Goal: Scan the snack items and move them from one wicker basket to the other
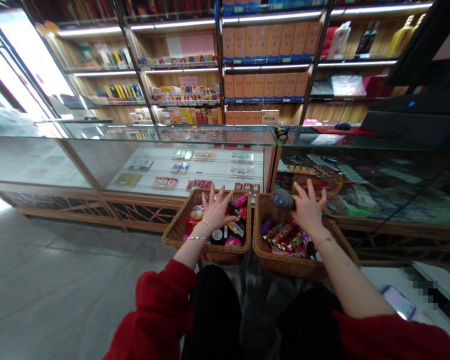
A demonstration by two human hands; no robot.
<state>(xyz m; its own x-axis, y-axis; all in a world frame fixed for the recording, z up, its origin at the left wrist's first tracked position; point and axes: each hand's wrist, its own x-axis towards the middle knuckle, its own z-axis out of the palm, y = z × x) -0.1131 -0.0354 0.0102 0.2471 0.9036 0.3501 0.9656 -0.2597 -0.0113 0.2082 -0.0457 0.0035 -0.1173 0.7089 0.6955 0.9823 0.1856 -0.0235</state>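
My left hand [214, 212] is spread over the left wicker basket [171, 235], its fingers apart and nothing in them. Inside that basket lie mixed small packets, including a pink round one [233, 242] and a pink-wrapped one [240, 201]. Over the right wicker basket [281, 265] is my right hand [308, 212], fingers fanned out. A rounded grey device [282, 199] with a small blue light sits beside its thumb; whether the hand touches it I cannot tell. Shiny wrapped sweets [281, 235] in red, yellow and purple fill part of this basket.
Behind the baskets runs a glass display counter [195, 200] holding small flat packs. Shelves at the back carry rows of orange boxes [266, 44] and bottles [367, 40]. At the lower right, a phone [399, 301] lies on a white surface. Grey tiled floor [78, 280] extends left.
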